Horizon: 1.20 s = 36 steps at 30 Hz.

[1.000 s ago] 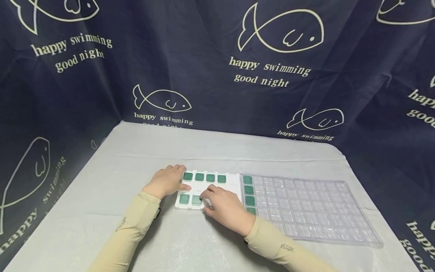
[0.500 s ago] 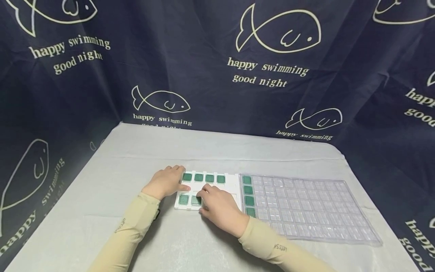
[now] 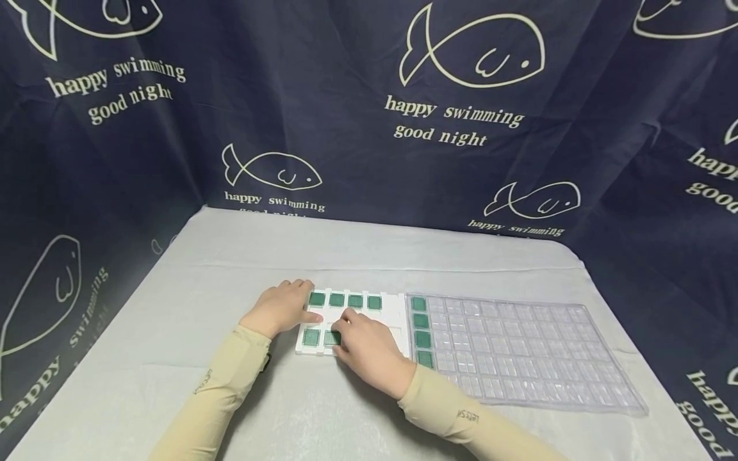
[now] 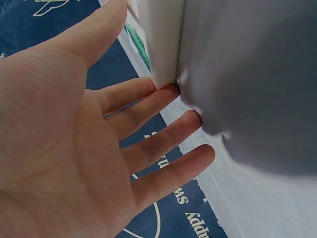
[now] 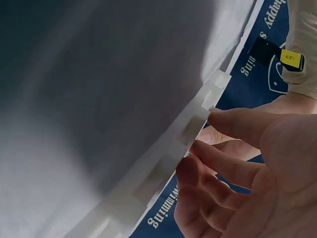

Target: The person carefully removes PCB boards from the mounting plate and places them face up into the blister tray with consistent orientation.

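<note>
Pale table (image 3: 323, 410): white tray (image 3: 395, 304) lies beside clear tray (image 3: 507, 349). Left hand (image 3: 282, 307), fingers spread, touches white tray's left end, presumably steadying it. Right hand (image 3: 371, 346) covers part of its near-row chip (image 3: 331, 338); pinch undeterminable.

Your head camera looks forward and down across the worktop (image 3: 323, 410); both close wrist views share the white tray (image 3: 393, 307).

white tray (image 3: 394, 308) partly hidden, sleeves (image 3: 214, 387) cut off
</note>
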Each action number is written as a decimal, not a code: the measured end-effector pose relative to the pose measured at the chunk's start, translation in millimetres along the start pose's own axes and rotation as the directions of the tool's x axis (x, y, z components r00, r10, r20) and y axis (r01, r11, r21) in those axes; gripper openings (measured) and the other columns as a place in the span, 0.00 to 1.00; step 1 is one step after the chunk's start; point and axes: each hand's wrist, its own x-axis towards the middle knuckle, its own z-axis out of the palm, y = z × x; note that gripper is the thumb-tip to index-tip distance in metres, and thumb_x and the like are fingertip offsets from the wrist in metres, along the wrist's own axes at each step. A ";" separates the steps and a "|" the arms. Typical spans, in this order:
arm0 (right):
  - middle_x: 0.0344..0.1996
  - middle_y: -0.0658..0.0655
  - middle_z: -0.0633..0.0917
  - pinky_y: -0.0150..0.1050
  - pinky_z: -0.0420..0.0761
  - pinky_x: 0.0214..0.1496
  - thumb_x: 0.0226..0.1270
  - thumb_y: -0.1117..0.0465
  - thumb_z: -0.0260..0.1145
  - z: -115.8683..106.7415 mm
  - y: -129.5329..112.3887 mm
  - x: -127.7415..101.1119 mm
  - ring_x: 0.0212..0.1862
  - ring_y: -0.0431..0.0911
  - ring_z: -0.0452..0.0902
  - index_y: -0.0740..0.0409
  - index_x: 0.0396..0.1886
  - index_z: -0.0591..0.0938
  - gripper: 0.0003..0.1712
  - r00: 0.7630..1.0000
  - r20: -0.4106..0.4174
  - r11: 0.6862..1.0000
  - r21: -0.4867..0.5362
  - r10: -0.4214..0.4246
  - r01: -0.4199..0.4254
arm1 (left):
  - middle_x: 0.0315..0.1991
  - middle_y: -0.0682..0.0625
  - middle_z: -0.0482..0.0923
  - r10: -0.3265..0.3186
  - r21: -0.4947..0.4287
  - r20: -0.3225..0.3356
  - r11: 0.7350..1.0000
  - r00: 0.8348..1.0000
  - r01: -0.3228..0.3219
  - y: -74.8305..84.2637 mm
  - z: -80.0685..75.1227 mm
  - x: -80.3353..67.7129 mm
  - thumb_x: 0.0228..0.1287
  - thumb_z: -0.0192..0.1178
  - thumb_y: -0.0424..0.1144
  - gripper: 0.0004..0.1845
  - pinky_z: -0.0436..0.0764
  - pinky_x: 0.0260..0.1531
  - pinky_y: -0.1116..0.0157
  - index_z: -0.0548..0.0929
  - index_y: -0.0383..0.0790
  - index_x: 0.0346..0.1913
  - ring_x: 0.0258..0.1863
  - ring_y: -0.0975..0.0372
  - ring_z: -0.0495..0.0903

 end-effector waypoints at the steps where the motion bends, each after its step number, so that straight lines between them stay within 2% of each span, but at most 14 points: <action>1: 0.39 0.50 0.82 0.31 0.78 0.28 0.64 0.54 0.74 0.4 -0.4 0.2 0.32 0.39 0.79 0.55 0.47 0.87 0.15 1.000 -0.001 1.000 -0.003 0.001 -0.001 | 0.66 0.36 0.76 -0.001 -0.002 0.002 1.000 1.000 0.001 0.0 0.0 -0.1 0.63 0.68 0.59 0.42 0.80 0.60 0.42 0.71 0.31 0.69 0.63 0.41 0.77; 16: 0.33 0.49 0.80 0.31 0.76 0.26 0.62 0.56 0.74 5.3 -2.9 1.8 0.28 0.38 0.75 0.54 0.42 0.87 0.11 0.998 -0.068 0.999 -0.050 0.000 -0.003 | 0.64 0.36 0.78 0.008 0.007 -0.005 1.000 1.000 -0.008 0.8 -1.8 -1.0 0.62 0.68 0.58 0.41 0.81 0.58 0.44 0.72 0.31 0.68 0.60 0.42 0.79; 30: 0.36 0.49 0.84 0.35 0.82 0.31 0.61 0.55 0.73 7.9 -5.7 0.7 0.33 0.41 0.81 0.54 0.41 0.88 0.11 0.991 -0.130 0.999 -0.016 0.036 -0.039 | 0.64 0.36 0.78 -0.001 0.008 -0.002 1.000 1.000 0.001 1.7 -2.0 -2.7 0.63 0.68 0.58 0.41 0.81 0.58 0.44 0.72 0.31 0.68 0.60 0.42 0.79; 36: 0.36 0.49 0.84 0.34 0.81 0.30 0.61 0.55 0.73 3.7 -6.6 0.3 0.33 0.40 0.80 0.54 0.41 0.88 0.11 0.992 -0.122 0.999 -0.019 0.023 -0.025 | 0.65 0.36 0.77 -0.004 0.002 0.000 1.000 1.000 0.004 2.5 -3.8 -4.1 0.63 0.68 0.57 0.40 0.80 0.60 0.43 0.72 0.30 0.68 0.62 0.41 0.78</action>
